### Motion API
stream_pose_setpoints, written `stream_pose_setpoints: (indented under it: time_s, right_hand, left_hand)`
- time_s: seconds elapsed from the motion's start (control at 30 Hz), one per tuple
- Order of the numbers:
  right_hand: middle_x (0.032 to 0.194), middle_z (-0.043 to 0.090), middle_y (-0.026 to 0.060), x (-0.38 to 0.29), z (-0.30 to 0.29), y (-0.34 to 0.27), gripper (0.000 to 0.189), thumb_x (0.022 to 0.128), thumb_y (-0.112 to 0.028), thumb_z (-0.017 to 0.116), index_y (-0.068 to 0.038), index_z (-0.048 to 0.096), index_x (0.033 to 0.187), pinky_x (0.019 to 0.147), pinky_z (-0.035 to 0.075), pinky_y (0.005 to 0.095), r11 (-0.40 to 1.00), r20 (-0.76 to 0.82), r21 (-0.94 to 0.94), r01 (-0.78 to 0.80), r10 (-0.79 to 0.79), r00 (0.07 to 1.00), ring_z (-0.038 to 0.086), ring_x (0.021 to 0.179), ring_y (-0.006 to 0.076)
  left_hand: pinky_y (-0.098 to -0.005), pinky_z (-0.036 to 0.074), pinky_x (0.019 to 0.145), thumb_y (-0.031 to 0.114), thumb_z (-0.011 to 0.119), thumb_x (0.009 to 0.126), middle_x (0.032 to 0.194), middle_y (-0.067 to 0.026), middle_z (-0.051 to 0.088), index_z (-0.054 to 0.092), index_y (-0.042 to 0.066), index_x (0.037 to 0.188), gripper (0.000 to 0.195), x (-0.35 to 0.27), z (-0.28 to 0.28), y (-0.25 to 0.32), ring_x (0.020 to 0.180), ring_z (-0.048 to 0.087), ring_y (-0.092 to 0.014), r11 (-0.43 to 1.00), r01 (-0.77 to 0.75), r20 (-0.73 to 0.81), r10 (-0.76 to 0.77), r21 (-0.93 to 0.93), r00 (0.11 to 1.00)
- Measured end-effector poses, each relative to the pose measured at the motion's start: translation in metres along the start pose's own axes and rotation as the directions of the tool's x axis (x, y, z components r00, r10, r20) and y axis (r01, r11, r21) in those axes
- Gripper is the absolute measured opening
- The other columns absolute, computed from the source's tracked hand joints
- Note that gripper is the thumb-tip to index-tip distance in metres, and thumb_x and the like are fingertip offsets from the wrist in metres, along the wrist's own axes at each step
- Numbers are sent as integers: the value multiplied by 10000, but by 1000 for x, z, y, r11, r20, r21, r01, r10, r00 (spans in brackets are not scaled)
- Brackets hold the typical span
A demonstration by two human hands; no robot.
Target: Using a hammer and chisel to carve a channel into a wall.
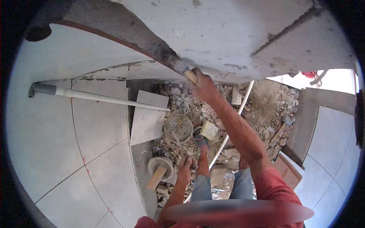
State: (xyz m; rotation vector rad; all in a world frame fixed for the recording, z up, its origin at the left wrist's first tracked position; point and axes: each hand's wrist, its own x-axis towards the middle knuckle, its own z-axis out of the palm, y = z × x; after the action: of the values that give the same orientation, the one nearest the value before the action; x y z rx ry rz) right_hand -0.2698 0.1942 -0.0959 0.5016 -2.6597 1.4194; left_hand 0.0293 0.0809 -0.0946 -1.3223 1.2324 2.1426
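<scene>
My right hand (203,85) is closed on the wooden handle of a paintbrush (185,70). The brush's bristles touch the lower end of a dark, wet-looking strip (119,25) along the edge of the pale wall tiles. My left hand (186,166) is low, in front of my left leg, with its fingers bent around what appears to be a thin stick or tool handle (178,141); its details are unclear. This reaches up to a round bucket (179,128) of murky contents. A yellow sponge block (209,130) lies beside the bucket, near my foot.
Broken rubble (259,99) covers the ground around my feet. A long white pipe (223,142) crosses it. Another pipe (114,100) with a grey elbow extends from the left over a loose tile (149,116). A bowl (160,165) holds a wooden piece, and a hammer (278,132) lies right.
</scene>
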Motion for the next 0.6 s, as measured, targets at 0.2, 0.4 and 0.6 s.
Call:
stream_pose_setpoints:
  time_s: [0.2,0.4,0.6]
  right_hand:
    - [738,585,194,-28,-4,-6,363,776,-271,604,16,519,982,545,467,363,978,-97,209,-13,34,995,593,653,308]
    - [723,587,167,-13,-3,-5,322,767,-243,597,0,527,966,562,469,357,969,71,162,-185,176,982,587,627,287]
    - [728,590,151,-15,12,28,247,745,-179,596,-14,558,925,591,474,386,996,30,70,-58,56,998,599,665,278]
  left_hand:
    - [-280,371,564,283,583,829,690,-12,500,501,77,870,225,4,-17,-6,618,460,-117,995,-76,93,70,61,993]
    - [-255,368,586,280,591,825,706,2,517,525,68,882,229,11,-14,-4,651,482,-111,999,-38,2,38,-5,999]
    - [-266,388,605,253,613,811,733,4,530,528,80,878,204,0,-5,-10,672,497,-117,999,23,45,-21,-41,999]
